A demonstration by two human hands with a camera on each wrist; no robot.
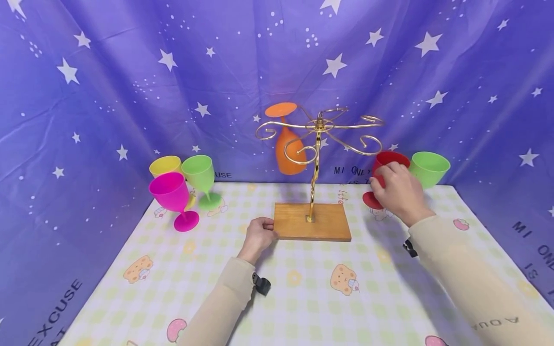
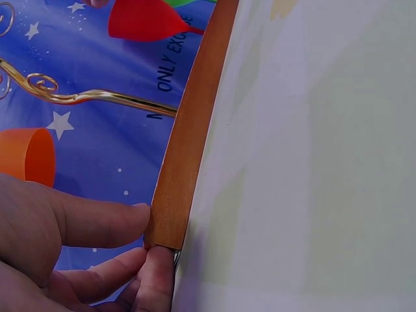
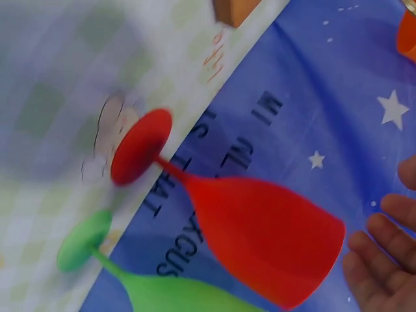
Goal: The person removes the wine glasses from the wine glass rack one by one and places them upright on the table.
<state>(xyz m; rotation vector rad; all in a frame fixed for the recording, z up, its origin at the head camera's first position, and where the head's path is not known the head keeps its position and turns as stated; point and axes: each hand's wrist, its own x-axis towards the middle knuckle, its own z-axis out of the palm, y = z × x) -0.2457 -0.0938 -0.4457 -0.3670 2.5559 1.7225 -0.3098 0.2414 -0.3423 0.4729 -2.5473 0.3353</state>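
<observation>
A gold metal goblet rack (image 1: 315,168) with curled arms rises from a wooden base (image 1: 312,222). An orange goblet (image 1: 289,149) hangs upside down from one arm. My left hand (image 1: 258,235) holds the base's left end, its thumb (image 2: 110,224) on the board's edge and bent fingers against the end. My right hand (image 1: 400,190) is over the upright red goblet (image 1: 389,158). In the right wrist view, its loosely bent fingers (image 3: 390,240) are just off the red goblet's rim, with nothing held. A green goblet (image 1: 429,168) stands right beside the red one.
To the left, a magenta goblet (image 1: 170,192), a yellow goblet (image 1: 164,164) and another green goblet (image 1: 200,173) stand close together. A checkered cloth (image 1: 294,307) covers the table. Purple star-patterned curtains (image 1: 242,72) close in the back and both sides.
</observation>
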